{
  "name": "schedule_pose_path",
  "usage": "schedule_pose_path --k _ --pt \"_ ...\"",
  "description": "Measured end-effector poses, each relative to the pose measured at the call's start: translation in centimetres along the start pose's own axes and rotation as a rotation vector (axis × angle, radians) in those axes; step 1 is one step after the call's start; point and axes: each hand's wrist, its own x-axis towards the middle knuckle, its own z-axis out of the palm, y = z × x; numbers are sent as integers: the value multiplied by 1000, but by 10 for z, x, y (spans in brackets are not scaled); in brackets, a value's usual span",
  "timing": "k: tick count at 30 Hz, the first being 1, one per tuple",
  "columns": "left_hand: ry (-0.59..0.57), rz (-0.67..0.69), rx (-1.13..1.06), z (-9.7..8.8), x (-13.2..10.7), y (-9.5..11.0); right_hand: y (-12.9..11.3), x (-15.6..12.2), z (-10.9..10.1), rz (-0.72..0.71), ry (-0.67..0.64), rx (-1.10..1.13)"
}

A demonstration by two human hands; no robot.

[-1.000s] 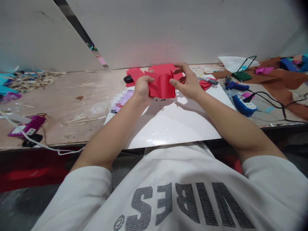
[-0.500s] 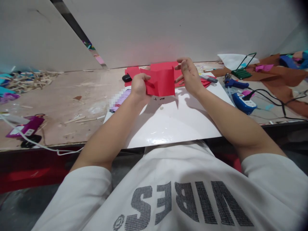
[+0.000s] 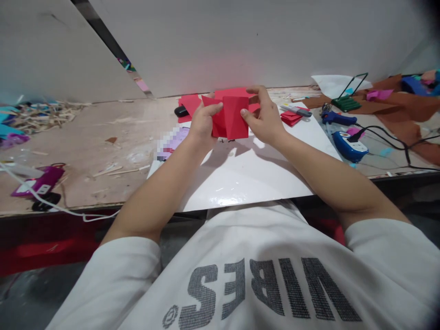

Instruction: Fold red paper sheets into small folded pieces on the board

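Note:
A folded piece of red paper is held up above a glossy white board by both of my hands. My left hand pinches its left side with thumb and fingers closed. My right hand grips its right edge, thumb in front and fingers behind. More red paper sheets lie flat on the table just behind the held piece. A small stack of folded red pieces rests on the board to the right of my right hand.
A marker lies by the red stack. A blue glue gun with a black cord and a second blue tool lie at right, near brown felt. Wood sticks and a purple device lie at left. A white wall stands behind.
My right hand, which had lifted off the paper, has come back and gripped its right edge. The paper now shows a sharper vertical fold and sits narrower between my hands.

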Motion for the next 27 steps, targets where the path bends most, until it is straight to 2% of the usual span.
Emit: schedule_pose_path --k 6,10,15,21,27 --pt "-53 122 35 0 1 -12 18 9 8 12 80 4" --pt "7 69 77 0 7 -13 23 14 10 12 108 25" --pt "-47 57 85 -3 3 -10 15 13 7 22 105 59" --pt "22 8 81 -3 0 -11 14 12 8 37 76 63" --pt "-2 33 110 -6 -1 -13 19 14 13 -49 45 30"
